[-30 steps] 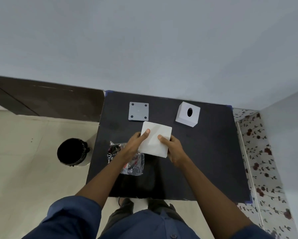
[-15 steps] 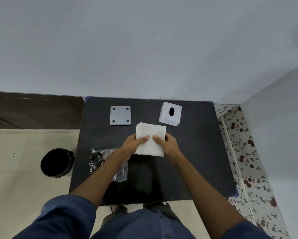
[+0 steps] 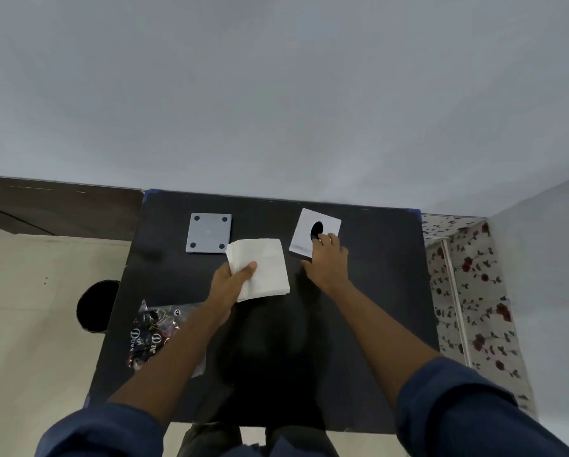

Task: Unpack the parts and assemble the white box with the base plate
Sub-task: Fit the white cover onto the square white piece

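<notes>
My left hand gripped a stack of white tissues at its left edge, thumb pressed on top, holding it near the middle of the black table. My right hand reached up and to the right, fingers spread and resting on the near edge of the white box, which sat toward the upper right of the table with its dark oval opening facing up; I could not tell whether those fingers had closed on it. The grey base plate, with a dark hole in each corner, lay flat at the upper left of the table, just beside the tissues' far corner. A crumpled clear plastic bag with printed lettering lay at the table's left side, partly under my left forearm.
</notes>
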